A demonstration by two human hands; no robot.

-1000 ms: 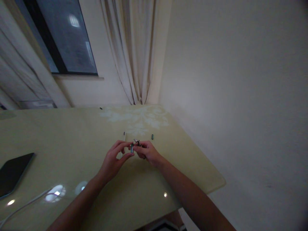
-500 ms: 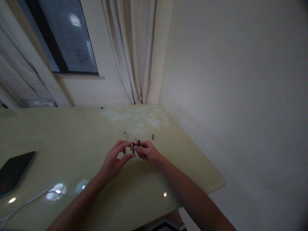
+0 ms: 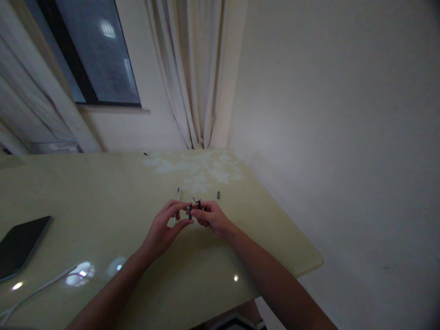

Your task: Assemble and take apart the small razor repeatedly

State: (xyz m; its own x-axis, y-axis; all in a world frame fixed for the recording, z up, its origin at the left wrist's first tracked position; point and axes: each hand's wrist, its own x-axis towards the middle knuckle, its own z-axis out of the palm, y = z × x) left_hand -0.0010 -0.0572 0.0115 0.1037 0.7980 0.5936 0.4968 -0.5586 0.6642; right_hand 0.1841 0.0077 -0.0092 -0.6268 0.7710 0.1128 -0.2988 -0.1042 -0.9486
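My left hand pinches a small dark bar upright between thumb and fingertips, above the table. Right against it, my right hand has its fingers closed around a small dark object with a shiny metallic end poking up. Its kind is too small to make out, and the fingers cover most of it. A thin white stick with a dark tip lies behind my left hand, partly hidden by it. Beyond my right hand lies a small dark green rectangular piece.
The glossy pale table narrows to a corner at the right, beside a bare wall. A dark flat tablet-like slab and a white cable lie at the left. One tiny dark piece sits at the far edge, near the curtain.
The metallic end of the object in my right hand has shifted very slightly. Otherwise both hands hold nearly the same position.
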